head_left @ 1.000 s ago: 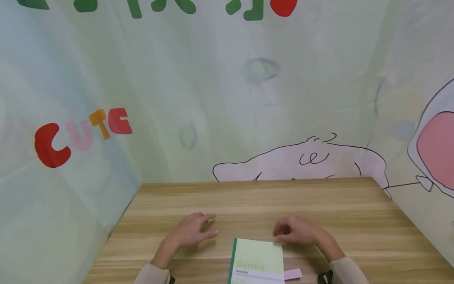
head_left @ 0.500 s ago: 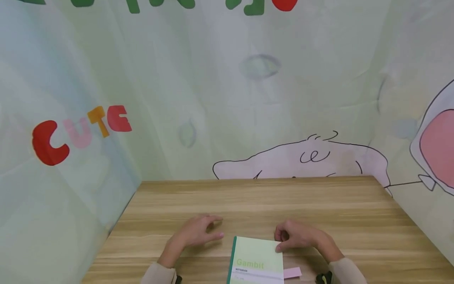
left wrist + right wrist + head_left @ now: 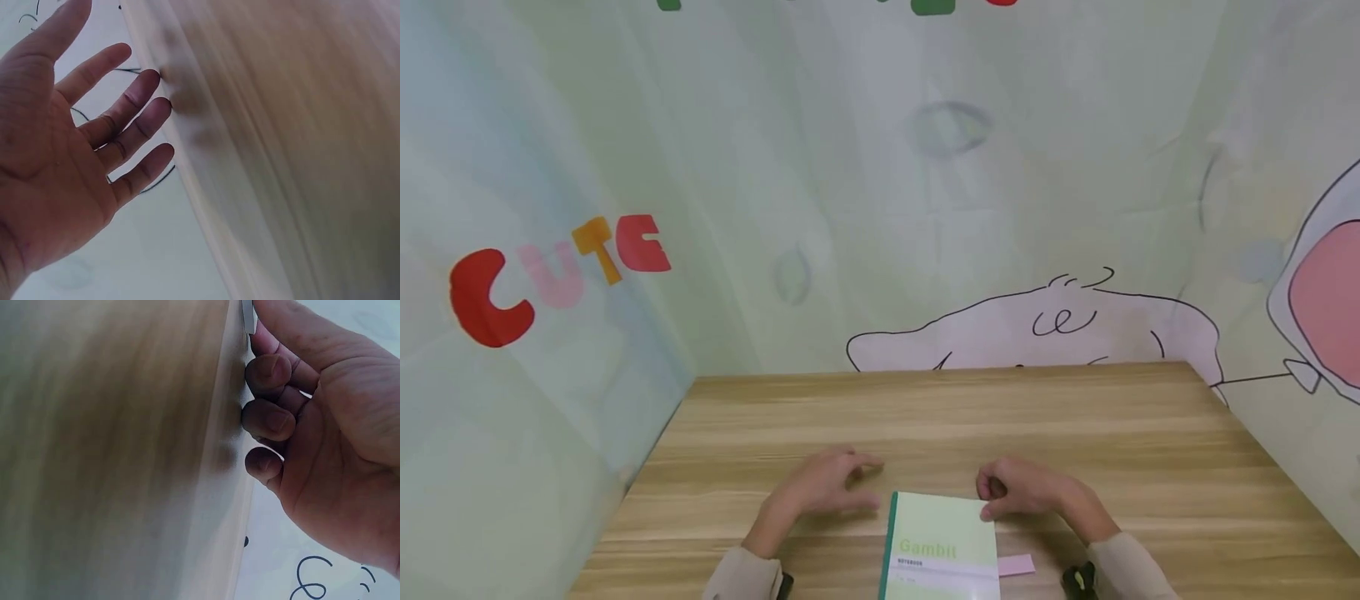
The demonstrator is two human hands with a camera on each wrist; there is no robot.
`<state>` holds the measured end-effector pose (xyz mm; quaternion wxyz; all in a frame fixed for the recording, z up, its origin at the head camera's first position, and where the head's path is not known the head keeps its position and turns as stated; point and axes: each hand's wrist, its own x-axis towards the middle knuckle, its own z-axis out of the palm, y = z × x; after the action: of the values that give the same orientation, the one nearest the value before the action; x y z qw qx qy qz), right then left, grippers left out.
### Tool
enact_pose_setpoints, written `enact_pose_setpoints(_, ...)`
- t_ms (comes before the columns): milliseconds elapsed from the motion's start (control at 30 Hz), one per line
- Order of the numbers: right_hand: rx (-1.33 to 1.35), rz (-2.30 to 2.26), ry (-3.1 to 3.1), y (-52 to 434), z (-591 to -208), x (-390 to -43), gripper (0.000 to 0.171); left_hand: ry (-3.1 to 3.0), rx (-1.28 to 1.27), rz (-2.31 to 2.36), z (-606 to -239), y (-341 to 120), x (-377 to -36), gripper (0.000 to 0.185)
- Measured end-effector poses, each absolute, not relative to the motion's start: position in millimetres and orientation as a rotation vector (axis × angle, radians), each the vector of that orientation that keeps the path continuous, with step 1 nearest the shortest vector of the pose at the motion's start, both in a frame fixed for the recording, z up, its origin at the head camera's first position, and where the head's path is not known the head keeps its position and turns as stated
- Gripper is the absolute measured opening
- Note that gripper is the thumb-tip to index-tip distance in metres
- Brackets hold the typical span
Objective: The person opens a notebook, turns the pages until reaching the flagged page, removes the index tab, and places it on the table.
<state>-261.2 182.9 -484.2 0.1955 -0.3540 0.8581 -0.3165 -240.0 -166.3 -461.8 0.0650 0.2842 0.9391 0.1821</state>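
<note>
A pale green notebook (image 3: 943, 533) with a dark green spine lies at the front of the table in the head view, its lower end cut off by the frame. My right hand (image 3: 1030, 487) pinches its upper right corner, thumb on top of the cover; the right wrist view shows the thin notebook edge (image 3: 249, 315) by the thumb and the other fingers curled. To the left of the notebook, my left hand (image 3: 827, 483) hovers near the tabletop, apart from the notebook, with its fingers (image 3: 134, 100) relaxed and spread and nothing held.
A pink paper strip (image 3: 1017, 565) sticks out from the notebook's right side. The wood-grain table (image 3: 925, 408) reaches back to a printed cloth backdrop (image 3: 737, 208), which also hangs along its left and right sides.
My left hand has moved right, closer to the notebook. The right thumb has come down onto the notebook's corner. The head view has tilted slightly downward.
</note>
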Motion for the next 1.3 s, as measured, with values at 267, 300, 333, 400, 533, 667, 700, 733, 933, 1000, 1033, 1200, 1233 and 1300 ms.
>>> enact_pose_setpoints(267,-0.915,-0.949,2.47,189.7,-489.9,-268.7,0.021,2.766,0.963,0.533,-468.1,-144.5,-246.6,0.063)
enact_pose_setpoints(300,-0.908,-0.955,2.483,189.9,-490.3,-270.2,0.022,2.764,0.976,0.532,-467.9,-142.1,-247.4,0.063)
enact_pose_setpoints(333,-0.898,-0.957,2.495,188.9,-490.5,-272.0,0.022,2.764,0.98,0.528,-467.4,-141.0,-247.6,0.062)
enact_pose_setpoints(400,-0.887,-0.949,2.52,187.2,-490.0,-274.9,0.022,2.767,0.981,0.511,-466.0,-138.9,-247.9,0.063)
enact_pose_setpoints(533,-0.862,-0.937,2.532,186.3,-488.1,-277.0,0.022,2.762,0.985,0.457,-465.7,-134.3,-248.8,0.067)
enact_pose_setpoints(667,-0.837,-0.941,2.55,186.8,-486.5,-279.3,0.021,2.764,0.968,0.428,-467.1,-130.3,-250.4,0.072)
enact_pose_setpoints(700,-0.827,-0.936,2.562,186.8,-486.4,-280.2,0.021,2.767,0.962,0.426,-468.0,-129.7,-251.2,0.072)
enact_pose_setpoints(733,-0.814,-0.938,2.572,186.7,-486.2,-281.1,0.02,2.77,0.955,0.426,-468.4,-128.9,-252.0,0.073)
enact_pose_setpoints(933,-0.717,-0.885,2.653,183.1,-485.3,-283.9,0.019,2.75,0.952,0.434,-469.4,-125.9,-257.4,0.07)
enact_pose_setpoints(1000,-0.681,-0.85,2.689,181.0,-484.8,-284.0,0.019,2.738,0.966,0.431,-468.9,-126.0,-258.8,0.068)
enact_pose_setpoints(1033,-0.669,-0.831,2.705,180.2,-484.4,-283.6,0.018,2.733,0.97,0.43,-468.5,-126.0,-259.2,0.067)
enact_pose_setpoints(1200,-0.679,-0.757,2.779,178.2,-482.5,-281.1,0.019,2.728,0.957,0.425,-467.2,-125.7,-258.7,0.064)
enact_pose_setpoints(1233,-0.689,-0.752,2.791,178.0,-481.5,-279.9,0.019,2.73,0.954,0.423,-467.1,-125.7,-258.8,0.065)
enact_pose_setpoints(1300,-0.704,-0.757,2.813,177.4,-479.7,-278.0,0.018,2.735,0.956,0.428,-466.7,-126.2,-258.7,0.065)
